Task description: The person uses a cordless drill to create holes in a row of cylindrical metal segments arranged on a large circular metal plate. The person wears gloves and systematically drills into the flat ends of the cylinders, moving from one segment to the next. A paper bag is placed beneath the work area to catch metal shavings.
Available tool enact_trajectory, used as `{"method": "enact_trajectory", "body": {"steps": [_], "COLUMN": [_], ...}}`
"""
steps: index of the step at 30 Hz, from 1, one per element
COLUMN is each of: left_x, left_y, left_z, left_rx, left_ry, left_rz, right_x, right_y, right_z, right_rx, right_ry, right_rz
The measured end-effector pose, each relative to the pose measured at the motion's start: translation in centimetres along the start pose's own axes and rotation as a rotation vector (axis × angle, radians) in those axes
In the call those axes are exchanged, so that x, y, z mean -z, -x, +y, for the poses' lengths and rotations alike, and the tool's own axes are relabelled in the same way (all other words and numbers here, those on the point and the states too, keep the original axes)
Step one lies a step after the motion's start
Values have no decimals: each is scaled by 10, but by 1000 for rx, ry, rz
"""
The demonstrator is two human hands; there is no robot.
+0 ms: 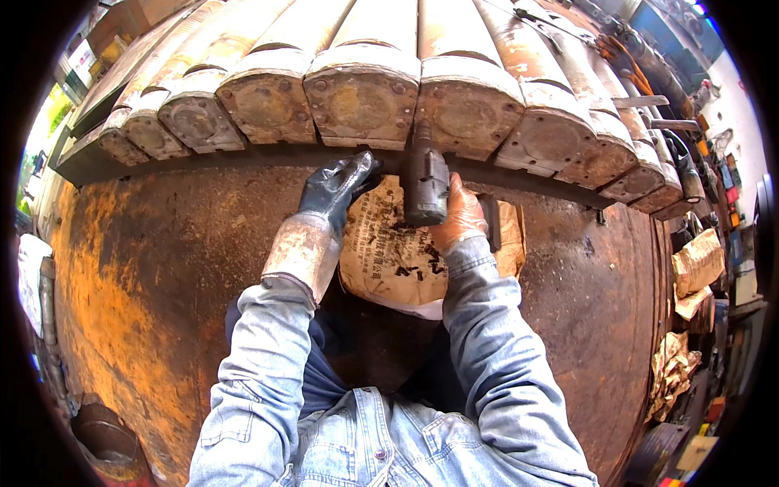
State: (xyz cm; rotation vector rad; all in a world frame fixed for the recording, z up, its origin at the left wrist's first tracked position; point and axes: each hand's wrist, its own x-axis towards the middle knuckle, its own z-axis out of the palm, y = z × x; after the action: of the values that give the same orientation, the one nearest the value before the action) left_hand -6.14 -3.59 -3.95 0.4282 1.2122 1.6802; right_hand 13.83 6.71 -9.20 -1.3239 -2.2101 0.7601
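We see a grimy workshop, shown by the bolted metal cylinders [361, 105], dark power tool [426, 188] and rust-stained surface [138, 292].

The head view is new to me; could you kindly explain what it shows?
The left of two fisheye cameras on a person's head looks down, bending straight edges. The hands are the person's own. The right hand holds a dark, cylindrical power tool, its nose toward a row of long, pale cylinders with flat, rusty end plates. The left hand, in a dark glove with a pale cuff, is near those plates; whether it grips anything is unclear. Brown printed paper lies below the hands, with a rusty brown metal surface around it.
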Motion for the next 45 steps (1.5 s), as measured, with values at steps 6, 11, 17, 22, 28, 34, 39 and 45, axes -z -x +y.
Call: {"method": "enact_trajectory", "body": {"steps": [6, 11, 17, 22, 28, 34, 39, 45], "left_x": [3, 8, 2, -2, -7, -35, -36, -51], "left_y": [3, -2, -2, -5, -20, -22, -59, -55], "left_z": [7, 3, 8, 6, -3, -7, -32, -30], "left_rx": [-18, -57, -23, -37, -19, 160, 337, 286], "left_ry": [28, 54, 31, 3, 28, 79, 87, 92], "left_rz": [61, 21, 5, -5, -30, -49, -113, -107], "right_x": [-54, -47, -33, -47, -32, 2, -8, -28], "right_y": [-19, -27, -17, -6, 14, 16, 16, 8], "right_z": [48, 63, 23, 0, 21, -2, 14, 24], "right_rx": [-122, 27, -487, -314, -185, 190, 257, 383], "right_ry": [-754, -519, -1794, -2051, -2132, -342, -746, -882], "right_rz": [61, 93, -53, -138, -242, 55, -14, -64]}}
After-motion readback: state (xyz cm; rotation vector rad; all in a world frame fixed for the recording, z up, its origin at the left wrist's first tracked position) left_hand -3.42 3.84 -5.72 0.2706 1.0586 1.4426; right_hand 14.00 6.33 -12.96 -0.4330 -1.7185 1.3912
